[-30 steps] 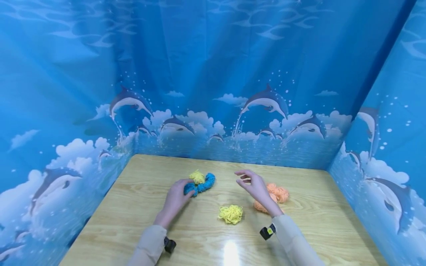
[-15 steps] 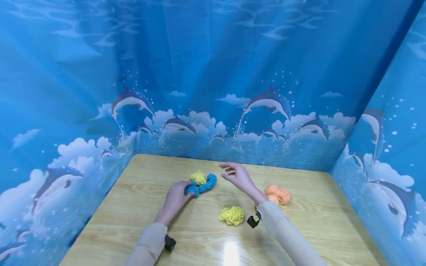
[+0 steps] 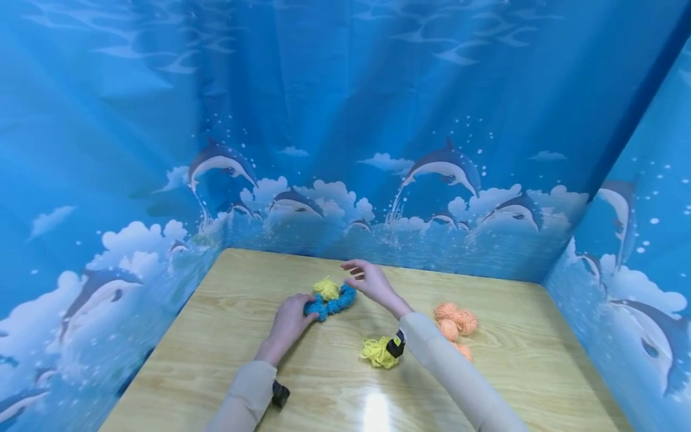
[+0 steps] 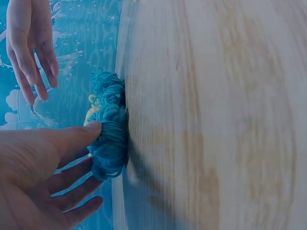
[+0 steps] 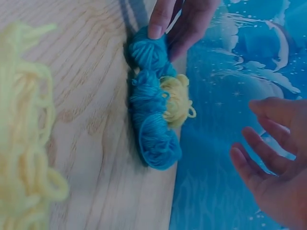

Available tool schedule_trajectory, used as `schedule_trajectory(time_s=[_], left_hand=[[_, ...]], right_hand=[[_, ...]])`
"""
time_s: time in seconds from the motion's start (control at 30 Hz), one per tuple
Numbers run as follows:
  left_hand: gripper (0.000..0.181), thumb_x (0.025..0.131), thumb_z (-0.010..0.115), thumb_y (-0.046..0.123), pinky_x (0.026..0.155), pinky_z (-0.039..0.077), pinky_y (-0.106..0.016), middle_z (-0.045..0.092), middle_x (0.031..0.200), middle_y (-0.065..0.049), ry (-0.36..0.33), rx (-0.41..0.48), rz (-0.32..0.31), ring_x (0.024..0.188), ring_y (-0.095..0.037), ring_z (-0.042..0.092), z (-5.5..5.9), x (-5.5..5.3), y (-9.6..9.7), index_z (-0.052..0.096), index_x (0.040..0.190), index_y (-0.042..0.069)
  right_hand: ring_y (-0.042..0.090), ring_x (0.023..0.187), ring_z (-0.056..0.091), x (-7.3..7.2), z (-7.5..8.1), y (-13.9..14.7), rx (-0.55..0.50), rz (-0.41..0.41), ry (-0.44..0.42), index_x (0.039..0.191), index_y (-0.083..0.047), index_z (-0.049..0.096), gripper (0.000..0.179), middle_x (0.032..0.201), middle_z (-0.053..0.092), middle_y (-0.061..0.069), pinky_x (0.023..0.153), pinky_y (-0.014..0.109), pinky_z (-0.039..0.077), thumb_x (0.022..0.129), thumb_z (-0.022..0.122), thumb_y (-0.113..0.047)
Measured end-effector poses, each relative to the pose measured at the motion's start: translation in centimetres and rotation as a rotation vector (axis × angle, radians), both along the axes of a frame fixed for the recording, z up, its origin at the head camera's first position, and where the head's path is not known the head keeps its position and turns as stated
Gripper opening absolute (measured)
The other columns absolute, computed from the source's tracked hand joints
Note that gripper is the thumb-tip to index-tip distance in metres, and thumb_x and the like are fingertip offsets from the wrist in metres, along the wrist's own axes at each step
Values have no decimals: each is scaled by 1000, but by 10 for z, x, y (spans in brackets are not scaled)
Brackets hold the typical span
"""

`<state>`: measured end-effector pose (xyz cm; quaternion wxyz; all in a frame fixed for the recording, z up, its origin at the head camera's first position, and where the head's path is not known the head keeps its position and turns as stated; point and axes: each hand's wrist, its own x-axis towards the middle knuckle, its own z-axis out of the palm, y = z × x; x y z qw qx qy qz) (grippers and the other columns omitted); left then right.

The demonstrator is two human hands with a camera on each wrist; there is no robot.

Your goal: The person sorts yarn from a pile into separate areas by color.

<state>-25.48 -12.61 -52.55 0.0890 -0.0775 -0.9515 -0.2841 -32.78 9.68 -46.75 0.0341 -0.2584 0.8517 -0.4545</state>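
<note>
Blue yarn (image 3: 340, 303) lies in a bent, lumpy row on the table, with a small yellow yarn bundle (image 3: 326, 289) tucked against its far side. My left hand (image 3: 291, 315) pinches the left end of the blue yarn; the left wrist view shows the thumb (image 4: 91, 129) on the near side and the other fingers behind. Just beyond the row's right end hovers my right hand (image 3: 372, 283), fingers apart and loosely bent, holding nothing. In the right wrist view this hand (image 5: 278, 153) is separated from the blue yarn (image 5: 153, 120) by a gap.
A second yellow yarn bundle (image 3: 376, 353) lies nearer the front, partly under the right wrist's camera. Orange yarn bundles (image 3: 456, 321) sit to the right, partly behind the right sleeve (image 3: 442, 354). A dolphin-print curtain (image 3: 345, 150) borders the wooden table (image 3: 518, 336).
My right hand has moved left, from near the orange yarn to above the blue yarn's right end. The left hand has stayed at the blue yarn. The head view has shifted slightly.
</note>
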Motion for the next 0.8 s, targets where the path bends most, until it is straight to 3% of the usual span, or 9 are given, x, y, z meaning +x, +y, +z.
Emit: schedule_trajectory(time_s=[0.53, 0.8], left_hand=[[32, 86, 82, 17, 92, 56, -49, 72, 111, -15, 57, -14, -29, 103, -34, 68, -4, 0, 0, 72, 113, 3], [32, 86, 82, 18, 92, 56, -49, 72, 111, -13, 39, -9, -7, 104, -33, 67, -5, -2, 0, 72, 113, 5]], right_hand=[[46, 126, 55, -22, -19, -31, 75, 96, -51, 139, 1, 58, 45, 139, 59, 23, 103, 54, 50, 96, 69, -7], [38, 126, 58, -30, -29, -39, 231, 130, -56, 141, 0, 56, 53, 141, 59, 18, 102, 48, 52, 93, 75, -11]])
